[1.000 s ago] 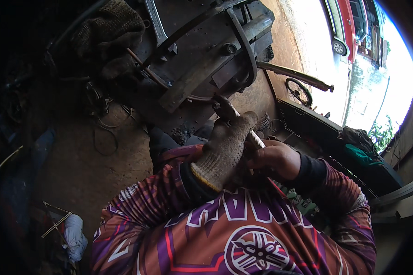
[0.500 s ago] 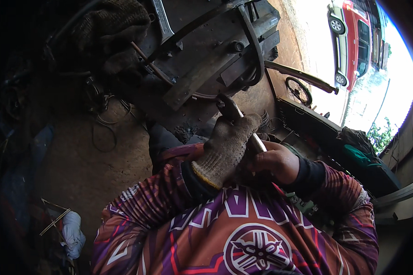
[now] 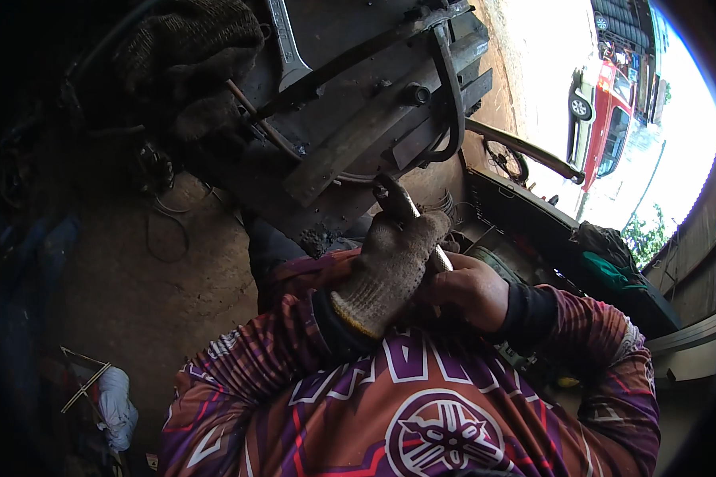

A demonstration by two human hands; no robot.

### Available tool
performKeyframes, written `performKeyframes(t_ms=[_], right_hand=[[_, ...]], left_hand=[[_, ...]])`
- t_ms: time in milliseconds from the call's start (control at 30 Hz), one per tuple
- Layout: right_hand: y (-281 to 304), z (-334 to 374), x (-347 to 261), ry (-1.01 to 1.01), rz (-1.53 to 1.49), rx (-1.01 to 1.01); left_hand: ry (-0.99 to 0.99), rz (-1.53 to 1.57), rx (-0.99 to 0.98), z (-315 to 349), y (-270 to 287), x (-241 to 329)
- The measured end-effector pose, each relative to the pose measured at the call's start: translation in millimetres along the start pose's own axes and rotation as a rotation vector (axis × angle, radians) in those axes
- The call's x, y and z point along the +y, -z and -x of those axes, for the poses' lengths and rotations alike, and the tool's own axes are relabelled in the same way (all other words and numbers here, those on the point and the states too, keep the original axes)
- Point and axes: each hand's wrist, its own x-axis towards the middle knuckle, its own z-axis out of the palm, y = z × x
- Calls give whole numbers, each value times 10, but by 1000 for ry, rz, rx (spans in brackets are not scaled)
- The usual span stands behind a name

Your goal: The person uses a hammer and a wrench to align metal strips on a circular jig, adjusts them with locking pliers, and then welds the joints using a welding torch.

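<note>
Close to my chest, my left hand (image 3: 396,266), in a knitted grey work glove with a yellow cuff edge, is wrapped round a silvery metal tool (image 3: 403,203). Its dark, hook-like head sticks out beyond the glove, toward the workbench; I cannot make out its exact kind. My bare right hand (image 3: 476,292) is closed at the lower end of the same tool, its fingertips partly hidden behind the glove. Just beyond lies the dark metal bench top (image 3: 294,222), carrying an angled steel bar (image 3: 358,139) with a short round tube (image 3: 415,95) on it.
A large open-ended wrench (image 3: 288,44) lies at the back of the bench, right of a worn glove (image 3: 199,40). A bent metal frame (image 3: 452,95) rises over the bar. Cables (image 3: 167,230) hang at left; a dark box (image 3: 525,208) and a red vehicle (image 3: 615,127) are at right.
The whole view has shifted a little. My right hand has come slightly closer to the glove, so less of the tool's shaft shows between my hands. Both hands keep their grip.
</note>
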Motion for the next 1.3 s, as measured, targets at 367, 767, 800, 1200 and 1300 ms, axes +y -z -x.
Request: performKeyframes(t_ms=[367, 767, 800, 1200, 1300], right_hand=[[79, -39, -175, -98, -52, -29], [66, -26, -49, 56, 116, -37], [83, -27, -59, 46, 118, -51], [125, -56, -157, 29, 149, -108], [130, -50, -158, 14, 152, -129]], left_hand=[[-6, -66, 11, 13, -9, 52], [80, 243, 4, -33, -56, 10], [88, 214, 7, -38, -51, 53], [115, 244, -50, -78, -44, -30], [30, 98, -97, -18, 7, -43]])
